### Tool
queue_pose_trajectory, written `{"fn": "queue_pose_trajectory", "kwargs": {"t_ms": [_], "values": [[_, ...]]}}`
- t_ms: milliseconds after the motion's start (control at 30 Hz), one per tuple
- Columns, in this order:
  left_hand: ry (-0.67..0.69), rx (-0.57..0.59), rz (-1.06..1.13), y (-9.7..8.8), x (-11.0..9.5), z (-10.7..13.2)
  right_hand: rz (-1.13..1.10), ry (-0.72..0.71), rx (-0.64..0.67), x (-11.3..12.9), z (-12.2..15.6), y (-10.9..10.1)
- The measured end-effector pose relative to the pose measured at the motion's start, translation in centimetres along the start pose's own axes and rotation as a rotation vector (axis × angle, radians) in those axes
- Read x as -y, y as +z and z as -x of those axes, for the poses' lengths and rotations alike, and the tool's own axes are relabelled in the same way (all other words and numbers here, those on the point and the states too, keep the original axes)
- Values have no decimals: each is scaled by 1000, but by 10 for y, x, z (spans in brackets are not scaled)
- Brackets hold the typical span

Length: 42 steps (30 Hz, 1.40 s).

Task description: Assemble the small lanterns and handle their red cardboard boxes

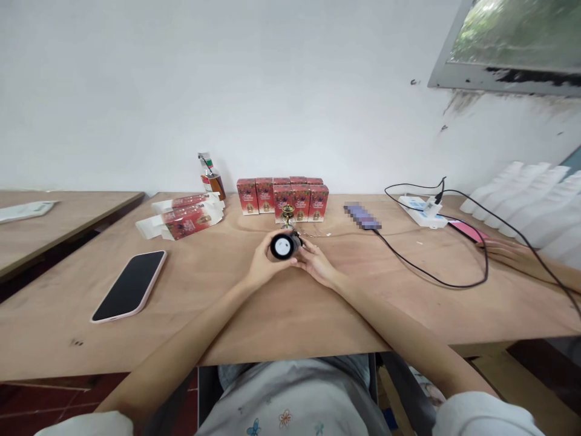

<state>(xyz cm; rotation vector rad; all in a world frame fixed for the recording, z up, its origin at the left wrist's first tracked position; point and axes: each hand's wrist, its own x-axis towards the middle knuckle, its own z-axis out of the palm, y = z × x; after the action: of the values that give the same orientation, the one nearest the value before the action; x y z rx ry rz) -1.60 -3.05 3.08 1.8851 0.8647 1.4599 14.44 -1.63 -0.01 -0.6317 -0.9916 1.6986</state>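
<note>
Endwise, the dark cylinder (pixel 282 246) faces the camera, long axis foreshortened, both hands' fingers (pixel 311 253) clamped on it.

Workshop: wooden table (pixel 295 315), red boxes (pixel 318 203)

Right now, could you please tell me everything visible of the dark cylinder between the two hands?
This dark cylinder has a round end: black rim, white disc, small unreadable dark marks. Its material is uncertain. The end faces the camera. The left grip wraps its left side; the right grip holds its right side. Behind it stand red boxes; whether it touches the table is unclear.
</note>
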Motion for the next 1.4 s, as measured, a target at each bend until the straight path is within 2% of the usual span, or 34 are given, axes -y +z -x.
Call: {"fn": "queue_pose_trajectory", "kwargs": {"t_ms": [100, 167, 333, 433, 533, 700, 900, 1200, 1400], "values": [[158, 93, -186, 4, -5, 6, 107, -46, 11, -5, 0, 4], [197, 121, -274, 5, -5, 8, 166, -71, 23, -8, 0, 6], [98, 88, -568, -5, 7, 5, 178, -102, -30, -7, 5, 11], [27, 63, -797, -13, 13, 2, 178, -73, -15, -4, 8, 12], [9, 49, -925, -15, 15, 0, 196, -22, -4, -2, 9, 13], [108, 37, -1022, -11, 12, 2, 280, 54, 23, 0, 8, 13], [204, 43, -1058, -10, 17, 3, 471, 132, 125, -1, 9, 13], [263, 38, -1081, -9, 14, 4, 367, 77, 69, -3, 8, 12], [323, -11, -1111, -9, 13, 4, 361, 48, 68, -2, 9, 12]]}}
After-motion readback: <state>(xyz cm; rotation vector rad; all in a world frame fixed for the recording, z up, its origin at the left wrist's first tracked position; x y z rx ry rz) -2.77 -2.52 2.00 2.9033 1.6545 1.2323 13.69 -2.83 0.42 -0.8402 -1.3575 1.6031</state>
